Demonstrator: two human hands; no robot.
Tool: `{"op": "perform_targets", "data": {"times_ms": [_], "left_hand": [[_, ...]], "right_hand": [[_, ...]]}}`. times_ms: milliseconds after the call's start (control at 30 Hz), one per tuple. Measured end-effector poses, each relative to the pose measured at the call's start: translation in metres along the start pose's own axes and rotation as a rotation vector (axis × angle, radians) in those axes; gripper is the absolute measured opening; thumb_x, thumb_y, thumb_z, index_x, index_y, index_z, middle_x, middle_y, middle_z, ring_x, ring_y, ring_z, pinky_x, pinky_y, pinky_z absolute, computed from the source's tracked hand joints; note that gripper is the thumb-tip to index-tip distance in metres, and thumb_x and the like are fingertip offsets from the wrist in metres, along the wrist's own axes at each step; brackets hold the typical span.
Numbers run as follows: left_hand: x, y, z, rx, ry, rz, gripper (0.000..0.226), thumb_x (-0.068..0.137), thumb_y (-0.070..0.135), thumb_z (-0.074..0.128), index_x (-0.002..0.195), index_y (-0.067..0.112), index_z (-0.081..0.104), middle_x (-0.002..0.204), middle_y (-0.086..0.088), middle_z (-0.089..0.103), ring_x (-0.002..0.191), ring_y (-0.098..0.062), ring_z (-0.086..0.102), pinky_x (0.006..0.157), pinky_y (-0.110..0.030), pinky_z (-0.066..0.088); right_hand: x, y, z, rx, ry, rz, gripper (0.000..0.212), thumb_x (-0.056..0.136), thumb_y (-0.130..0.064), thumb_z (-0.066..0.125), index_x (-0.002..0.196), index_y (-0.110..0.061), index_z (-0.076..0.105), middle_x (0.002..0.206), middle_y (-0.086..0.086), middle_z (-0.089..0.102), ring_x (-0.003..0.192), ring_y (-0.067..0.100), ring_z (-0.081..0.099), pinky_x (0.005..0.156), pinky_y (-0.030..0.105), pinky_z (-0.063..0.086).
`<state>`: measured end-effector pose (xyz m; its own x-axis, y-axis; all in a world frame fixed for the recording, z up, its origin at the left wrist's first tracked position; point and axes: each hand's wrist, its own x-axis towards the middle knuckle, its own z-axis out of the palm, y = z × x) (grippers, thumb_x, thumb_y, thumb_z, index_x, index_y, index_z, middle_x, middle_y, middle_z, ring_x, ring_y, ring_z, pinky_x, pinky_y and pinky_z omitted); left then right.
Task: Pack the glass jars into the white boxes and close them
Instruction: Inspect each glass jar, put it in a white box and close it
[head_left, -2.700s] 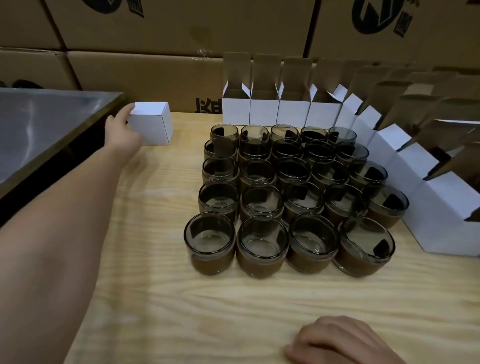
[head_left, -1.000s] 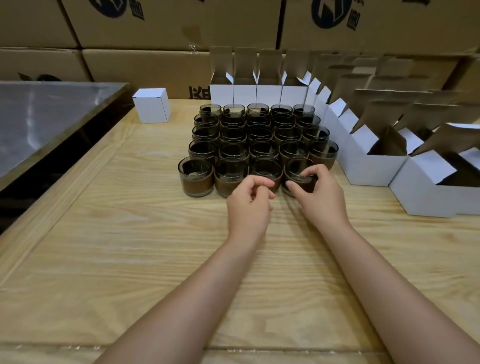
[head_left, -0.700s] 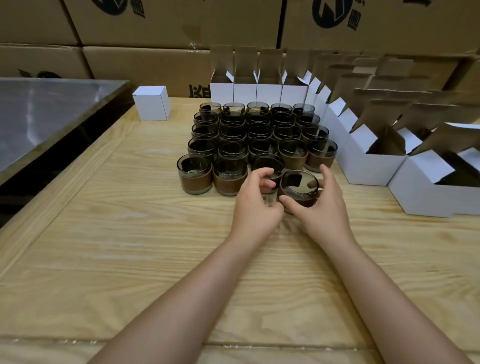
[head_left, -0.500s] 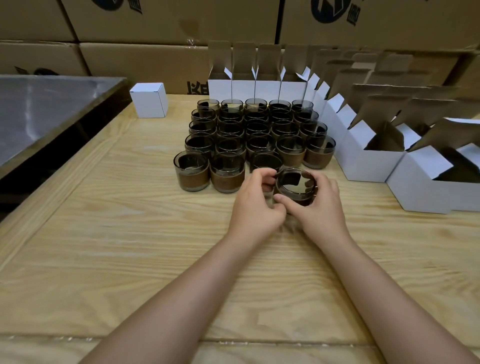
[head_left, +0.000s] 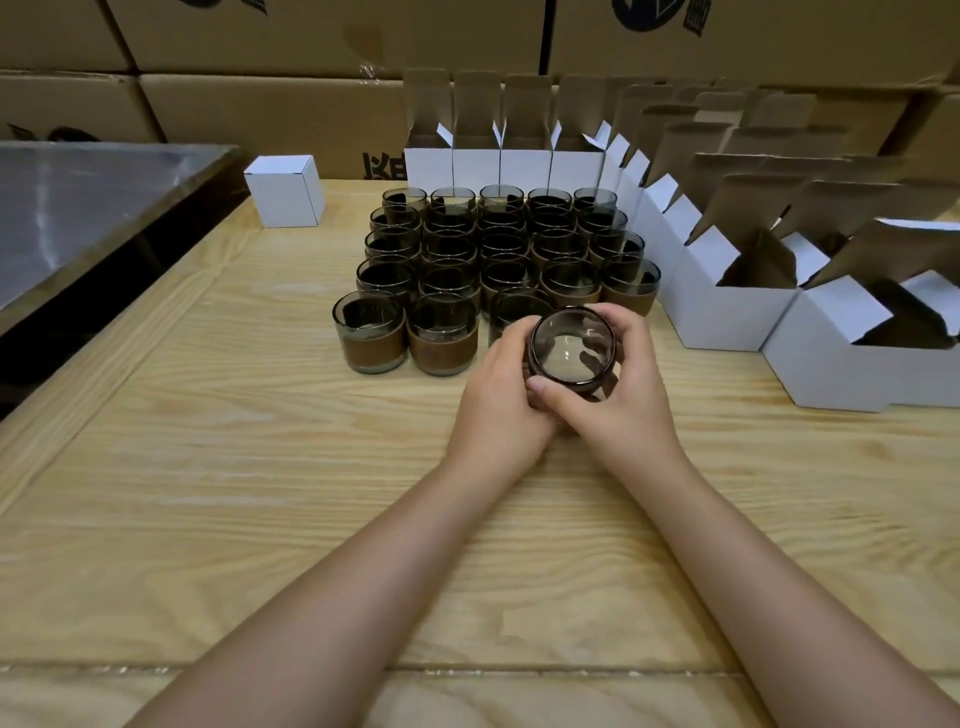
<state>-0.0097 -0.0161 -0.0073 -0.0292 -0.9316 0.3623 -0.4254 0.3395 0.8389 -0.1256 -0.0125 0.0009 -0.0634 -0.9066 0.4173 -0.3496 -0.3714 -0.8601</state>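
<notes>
Over the grained wooden table (head_left: 208, 467), left hand (head_left: 498, 410) and right hand (head_left: 631, 400) together clasp a round smoky glass jar (head_left: 571, 345).

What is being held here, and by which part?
One glass jar, gripped around its side wall: left hand on its left side, right hand around its right.

A packing warehouse: beyond the fingers (head_left: 629, 332), stacked brown shipping cartons (head_left: 270, 98) wall off a wooden workbench (head_left: 234, 467). Identical glass jars (head_left: 447, 249) stand in rows just ahead of them, open white boxes (head_left: 722, 317) line up to their right, and a steel-topped table (head_left: 78, 208) sits far left.
</notes>
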Motion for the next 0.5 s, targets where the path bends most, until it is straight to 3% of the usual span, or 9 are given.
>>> {"op": "perform_targets", "data": {"times_ms": [133, 300, 400, 500], "left_hand": [[-0.0001, 0.0002, -0.0012, -0.053, 0.025, 0.001, 0.057, 0.075, 0.008, 0.065, 0.128, 0.022, 0.051, 0.118, 0.002, 0.059, 0.098, -0.001, 0.056, 0.074, -0.003, 0.040], [-0.0002, -0.0021, -0.0007, -0.042, 0.046, 0.019, 0.057, 0.075, 0.004, 0.065, 0.127, 0.021, 0.050, 0.117, 0.002, 0.055, 0.097, 0.005, 0.052, 0.080, -0.005, 0.041], [0.0001, -0.0030, -0.0008, -0.050, 0.048, 0.041, 0.057, 0.074, 0.003, 0.069, 0.126, 0.020, 0.051, 0.115, 0.002, 0.053, 0.092, 0.018, 0.049, 0.077, -0.002, 0.040], [0.0001, -0.0046, -0.0012, -0.035, 0.046, 0.060, 0.055, 0.074, 0.004, 0.069, 0.124, 0.020, 0.053, 0.112, 0.003, 0.052, 0.088, 0.012, 0.051, 0.076, -0.002, 0.038]], "right_hand": [[-0.0024, -0.0032, -0.0024, 0.091, -0.081, -0.001, 0.071, 0.068, -0.016, 0.081, 0.124, -0.021, 0.039, 0.121, -0.002, 0.051, 0.107, -0.007, 0.051, 0.097, 0.022, 0.045], [-0.0010, -0.0032, -0.0045, 0.046, -0.101, -0.039, 0.070, 0.072, -0.012, 0.082, 0.129, -0.021, 0.044, 0.126, 0.001, 0.053, 0.117, 0.008, 0.053, 0.100, 0.026, 0.045], [0.0001, -0.0024, -0.0054, 0.040, -0.085, -0.038, 0.069, 0.067, -0.013, 0.086, 0.120, -0.028, 0.045, 0.116, -0.007, 0.056, 0.108, 0.004, 0.056, 0.092, 0.018, 0.045], [-0.0005, -0.0021, -0.0040, 0.036, -0.047, -0.025, 0.067, 0.064, -0.017, 0.088, 0.114, -0.032, 0.045, 0.110, -0.013, 0.055, 0.101, -0.001, 0.057, 0.084, 0.011, 0.043]]}}
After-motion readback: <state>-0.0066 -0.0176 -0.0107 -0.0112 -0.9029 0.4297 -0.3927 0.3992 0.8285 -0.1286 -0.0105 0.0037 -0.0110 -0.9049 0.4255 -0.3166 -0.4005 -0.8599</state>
